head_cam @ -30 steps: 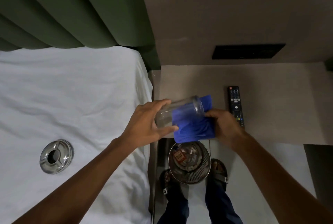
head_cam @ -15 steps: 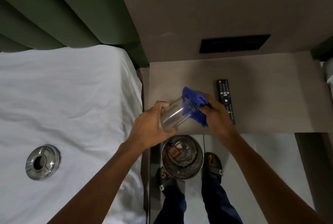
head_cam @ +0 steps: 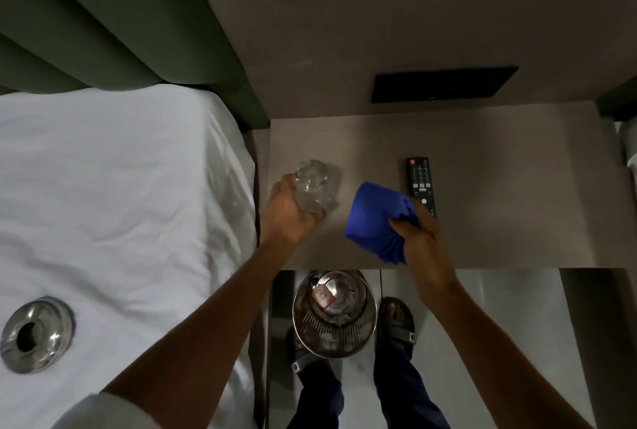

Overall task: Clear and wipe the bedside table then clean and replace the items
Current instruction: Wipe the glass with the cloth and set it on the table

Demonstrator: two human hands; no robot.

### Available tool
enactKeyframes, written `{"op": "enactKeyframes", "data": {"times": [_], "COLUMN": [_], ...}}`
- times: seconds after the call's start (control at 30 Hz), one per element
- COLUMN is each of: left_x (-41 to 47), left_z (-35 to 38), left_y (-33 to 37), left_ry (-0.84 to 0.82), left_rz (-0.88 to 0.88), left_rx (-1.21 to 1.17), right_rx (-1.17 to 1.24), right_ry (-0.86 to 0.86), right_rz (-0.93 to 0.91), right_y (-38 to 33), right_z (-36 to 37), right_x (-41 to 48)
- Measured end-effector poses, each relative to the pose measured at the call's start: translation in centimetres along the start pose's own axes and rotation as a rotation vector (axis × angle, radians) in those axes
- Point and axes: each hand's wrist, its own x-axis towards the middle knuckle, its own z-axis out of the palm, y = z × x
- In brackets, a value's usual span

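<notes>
My left hand grips a clear drinking glass over the left part of the brown bedside table; whether the glass touches the top I cannot tell. My right hand holds a bunched blue cloth above the table's front middle, apart from the glass. A black remote lies on the table just right of the cloth. A shiny metal ashtray rests on the white bed at the lower left.
The white bed borders the table on the left, with a green headboard behind it. A metal waste bin with rubbish stands on the floor below the table's front edge, between my sandalled feet. A black wall panel sits above the table.
The cloth has come off the glass. My left hand carried the glass left and away from me over the table, while my right hand drew the cloth to the right.
</notes>
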Motion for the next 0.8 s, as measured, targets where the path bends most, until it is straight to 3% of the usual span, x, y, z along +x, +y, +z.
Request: {"op": "enactKeyframes", "data": {"times": [0.1,0.23,0.5,0.67,0.73,0.8], "left_x": [5.6,10.3,16.7,17.4,16.4,13.8], "left_z": [2.8,2.9,5.2,5.5,4.8,3.5], "left_y": [-0.6,-1.1,-3.1,-3.4,-2.7,-2.3], "left_ry": [0.075,0.177,0.186,0.141,0.102,0.091], "left_rz": [-0.111,-0.156,-0.136,-0.134,-0.132,-0.046], "left_rx": [-0.202,-0.45,-0.361,-0.43,-0.561,-0.603], "right_rx": [0.172,0.246,0.359,0.432,0.52,0.523], "right_ry": [0.085,0.046,0.041,-0.009,-0.047,-0.103], "right_rz": [0.197,0.223,0.277,0.3,0.315,0.313], "right_y": [2.5,4.5,7.1,6.4,5.7,4.8], "right_z": [-1.7,-2.9,-2.6,-1.7,-1.7,-0.9], "right_x": [3.6,4.1,6.7,6.5,6.1,5.8]}}
